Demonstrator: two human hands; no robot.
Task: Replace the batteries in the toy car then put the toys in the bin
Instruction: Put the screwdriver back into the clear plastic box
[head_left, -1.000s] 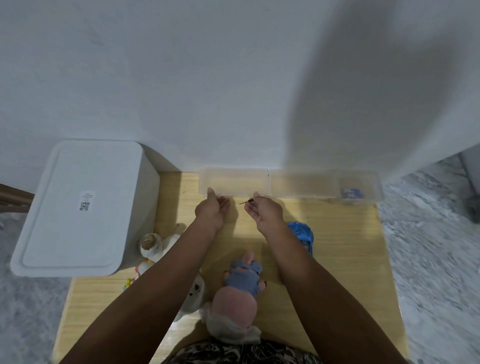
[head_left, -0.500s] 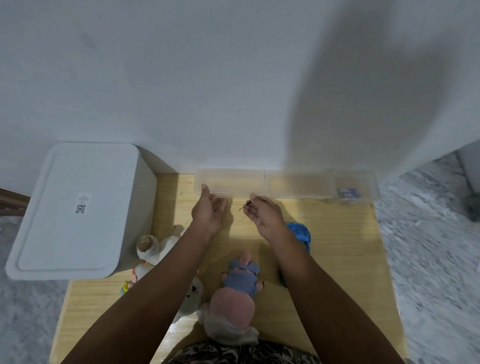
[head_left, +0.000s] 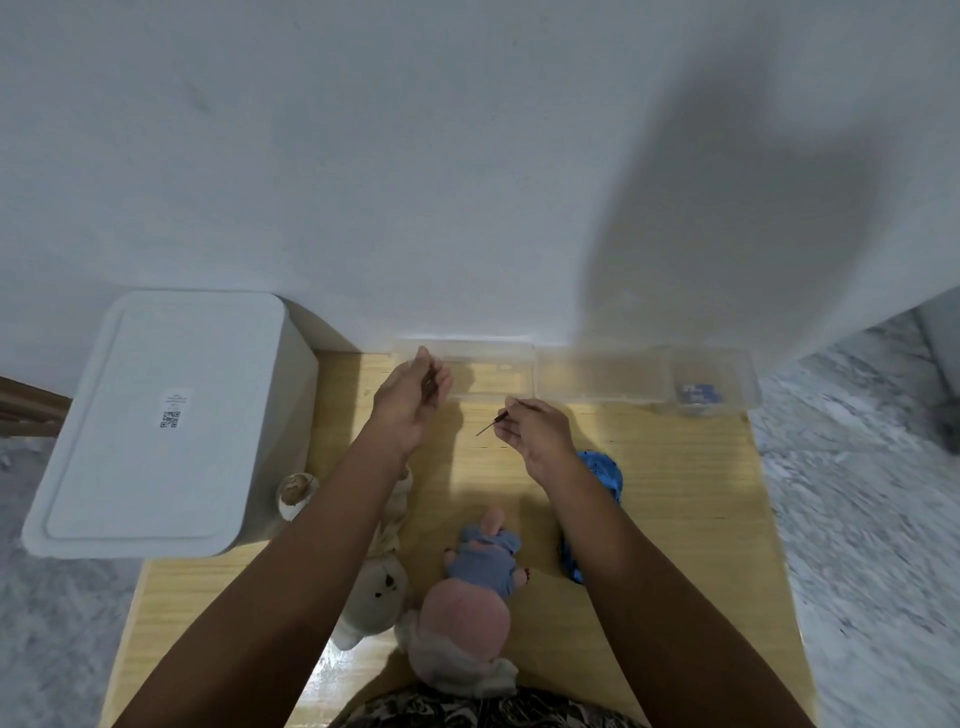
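Head view: right hand (head_left: 540, 434) pinches a thin screwdriver (head_left: 491, 427) over the table (head_left: 675, 493). Left hand (head_left: 410, 400) loosely cupped, apparently empty. Toy car (head_left: 602, 475) lies just behind the right wrist, part hidden. Probably light, rigid plastic, so grip its sides. Bin (head_left: 156, 415) at left, lid on.

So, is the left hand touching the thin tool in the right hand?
Apart. The head view shows bare table between the left hand and the thin tool pinched by the right hand.
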